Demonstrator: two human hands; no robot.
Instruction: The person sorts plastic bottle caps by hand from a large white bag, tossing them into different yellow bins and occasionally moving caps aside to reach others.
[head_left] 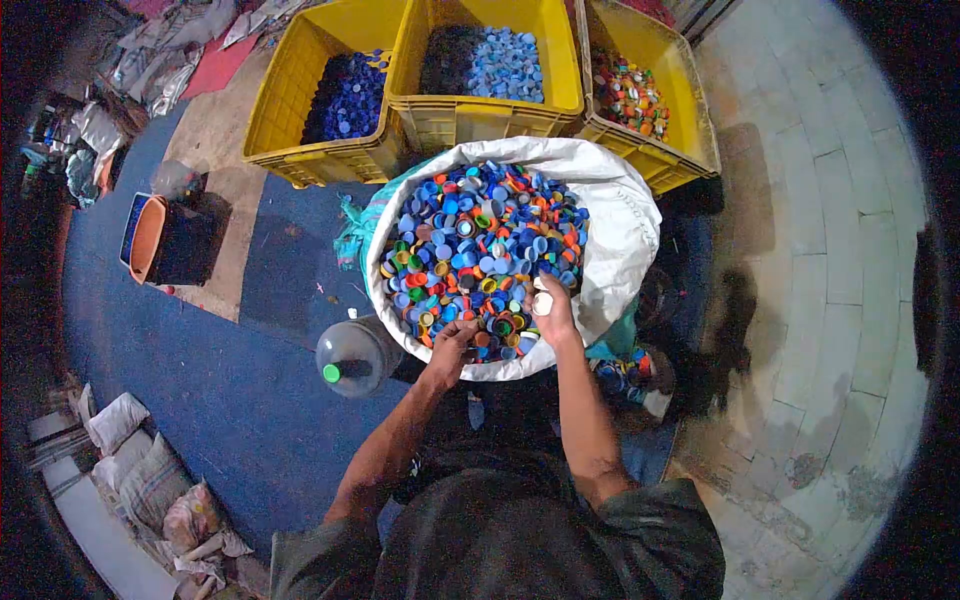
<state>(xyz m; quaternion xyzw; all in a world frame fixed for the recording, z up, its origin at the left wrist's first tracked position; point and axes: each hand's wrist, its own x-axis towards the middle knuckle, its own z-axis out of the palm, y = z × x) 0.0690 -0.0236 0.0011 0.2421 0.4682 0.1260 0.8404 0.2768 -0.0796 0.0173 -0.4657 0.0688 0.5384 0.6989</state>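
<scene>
A white woven sack with its rim rolled back stands in front of me, full of mixed plastic bottle caps in blue, orange, red, green and yellow. My right hand is closed around white bottle caps over the sack's near right part. At the near rim, my left hand has its fingers drawn together among the caps, beside an orange-brown one. Whatever the left fingers pinch is too small and hidden to make out.
Beyond the sack stand three yellow crates: one with dark blue caps, one with light blue caps, one with orange and white caps. A clear jug lies left of the sack. An orange container sits farther left.
</scene>
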